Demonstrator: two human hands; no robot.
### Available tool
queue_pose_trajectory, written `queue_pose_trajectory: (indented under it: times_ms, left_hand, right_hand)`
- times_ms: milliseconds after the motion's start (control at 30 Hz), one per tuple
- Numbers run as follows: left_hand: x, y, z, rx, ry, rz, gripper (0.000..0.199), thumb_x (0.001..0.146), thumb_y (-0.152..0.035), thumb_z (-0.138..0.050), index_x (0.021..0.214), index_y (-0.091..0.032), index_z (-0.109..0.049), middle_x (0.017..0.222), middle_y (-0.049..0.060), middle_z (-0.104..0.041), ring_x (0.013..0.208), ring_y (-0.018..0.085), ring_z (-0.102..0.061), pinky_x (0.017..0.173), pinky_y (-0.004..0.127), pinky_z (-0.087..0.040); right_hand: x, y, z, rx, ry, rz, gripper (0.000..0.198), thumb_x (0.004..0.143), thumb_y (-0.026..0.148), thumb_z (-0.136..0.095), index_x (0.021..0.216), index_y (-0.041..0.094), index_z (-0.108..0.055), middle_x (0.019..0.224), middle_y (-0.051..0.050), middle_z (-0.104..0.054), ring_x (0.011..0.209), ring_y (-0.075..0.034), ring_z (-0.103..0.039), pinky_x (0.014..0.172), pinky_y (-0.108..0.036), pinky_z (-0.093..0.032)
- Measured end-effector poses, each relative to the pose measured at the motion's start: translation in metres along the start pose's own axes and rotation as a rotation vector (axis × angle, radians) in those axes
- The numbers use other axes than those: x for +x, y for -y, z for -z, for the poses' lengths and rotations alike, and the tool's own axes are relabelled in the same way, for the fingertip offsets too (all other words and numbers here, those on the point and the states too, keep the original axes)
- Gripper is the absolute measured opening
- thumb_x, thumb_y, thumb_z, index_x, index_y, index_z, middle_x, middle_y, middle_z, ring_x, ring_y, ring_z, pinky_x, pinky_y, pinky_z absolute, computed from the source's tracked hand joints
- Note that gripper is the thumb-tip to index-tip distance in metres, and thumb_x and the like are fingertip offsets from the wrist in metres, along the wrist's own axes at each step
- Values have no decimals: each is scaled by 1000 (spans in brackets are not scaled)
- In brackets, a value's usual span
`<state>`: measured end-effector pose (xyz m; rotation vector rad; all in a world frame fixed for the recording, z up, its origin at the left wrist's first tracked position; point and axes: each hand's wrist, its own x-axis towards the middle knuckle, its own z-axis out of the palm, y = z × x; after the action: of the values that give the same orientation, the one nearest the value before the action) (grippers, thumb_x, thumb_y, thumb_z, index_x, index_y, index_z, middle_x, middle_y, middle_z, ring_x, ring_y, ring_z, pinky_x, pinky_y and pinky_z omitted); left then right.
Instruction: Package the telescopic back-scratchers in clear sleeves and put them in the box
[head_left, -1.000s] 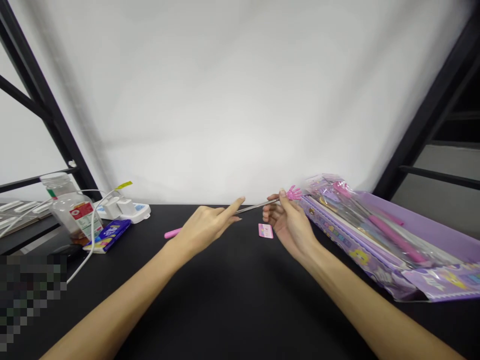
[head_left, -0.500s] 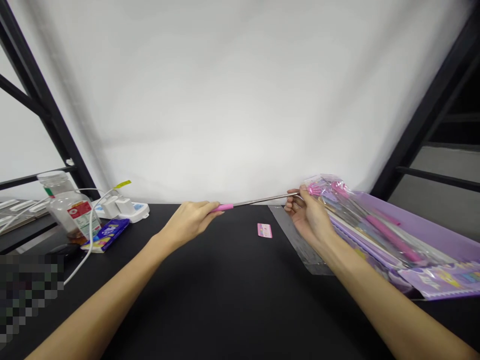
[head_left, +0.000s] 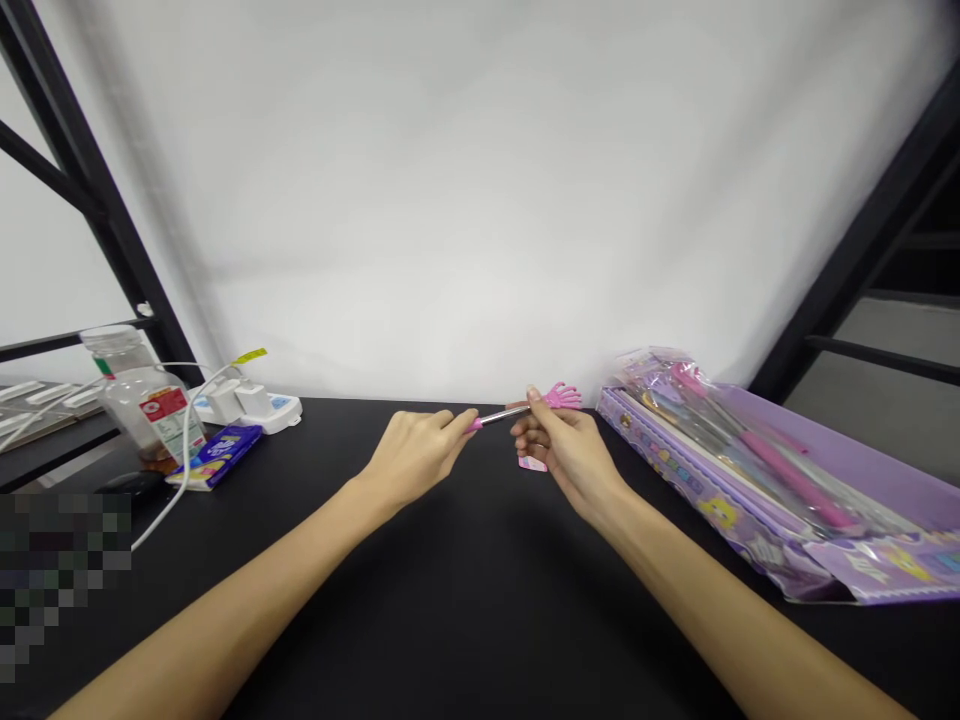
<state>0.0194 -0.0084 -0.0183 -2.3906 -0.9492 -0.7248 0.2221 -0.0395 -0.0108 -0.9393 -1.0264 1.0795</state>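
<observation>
A telescopic back scratcher spans my two hands in front of me, with a silver rod, a pink grip and a pink hand-shaped head. My left hand is closed around the pink grip, most of which it hides. With thumb and fingers, my right hand pinches the rod close to the head, which points right. Only a short length of rod shows between the hands. Partly covered by my right fingers, a small pink card lies on the black table.
On the right stands a purple display box holding several wrapped back scratchers. To the left are a clear plastic jar, a white power strip with plugs and cables, a blue packet and a black mouse. A white wall rises behind.
My hands have come closer together, the right one moving left, and the rod between them is much shorter. The clear plastic sleeve on the table by the box no longer shows.
</observation>
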Motion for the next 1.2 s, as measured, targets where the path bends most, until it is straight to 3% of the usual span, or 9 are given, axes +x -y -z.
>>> queue_pose_trajectory:
  times_ms: [167,300,367,467,633,800,900,1000,1200]
  left_hand:
    - [-3,2,-5,-141,148,148,35,104,-33,-29,130,-23,-50,95,6,-69,76,18,-67,62,26,-42]
    - [-4,5,-5,-211,192,178,36,103,-35,-29,130,-25,-51,100,6,-68,87,21,-68,71,29,-47]
    - [-4,5,-5,-222,223,163,36,103,-36,-29,129,-26,-52,99,6,-68,87,22,-68,71,30,-47]
    - [-4,3,-5,-261,261,180,36,103,-36,-29,129,-26,-51,97,6,-68,83,22,-67,69,30,-46]
    - [-1,-3,1,-601,283,239,32,102,-37,-30,114,-22,-56,84,1,-65,70,16,-59,66,27,-42]
    - [3,-9,7,-882,334,273,32,99,-43,-37,113,-22,-58,74,-3,-60,62,11,-49,60,24,-38]
    - [4,-9,9,-920,317,295,36,98,-46,-41,123,-26,-57,66,-5,-47,59,10,-41,57,23,-34]
    - [4,-6,11,-979,341,293,38,96,-47,-43,125,-27,-58,64,-6,-41,57,10,-36,54,22,-31]
    - [2,4,14,-1099,563,326,43,95,-49,-44,121,-20,-61,61,-4,-50,50,9,-40,50,22,-34]
  right_hand:
    - [17,17,42,-580,310,72,35,75,44,-75,92,14,-74,82,-8,-74,70,-19,-68,66,-30,-54]
    - [30,25,80,-1214,220,172,27,82,34,-65,98,15,-75,85,-9,-75,80,-24,-70,75,-33,-52]
    - [34,23,91,-1446,175,97,27,83,32,-63,101,15,-75,93,-11,-75,87,-27,-69,78,-34,-51]
    - [37,16,100,-1571,95,-51,37,79,37,-68,106,12,-72,103,-17,-73,99,-34,-67,84,-39,-50]
    - [42,6,105,-1547,-5,-177,58,55,40,-86,104,12,-70,102,-22,-71,102,-41,-65,78,-44,-52]
    - [42,9,104,-1350,26,-301,51,46,26,-89,93,16,-71,52,-3,-64,57,-28,-66,52,-35,-49]
    - [39,14,101,-1173,64,-302,41,51,21,-86,89,15,-72,45,1,-59,46,-20,-59,47,-30,-46]
    - [33,21,92,-970,114,-230,26,65,28,-81,85,15,-70,63,-2,-68,58,-16,-62,55,-26,-51]
    - [21,34,68,-372,88,-68,19,85,36,-67,83,18,-60,85,-6,-71,77,-18,-69,70,-31,-60]
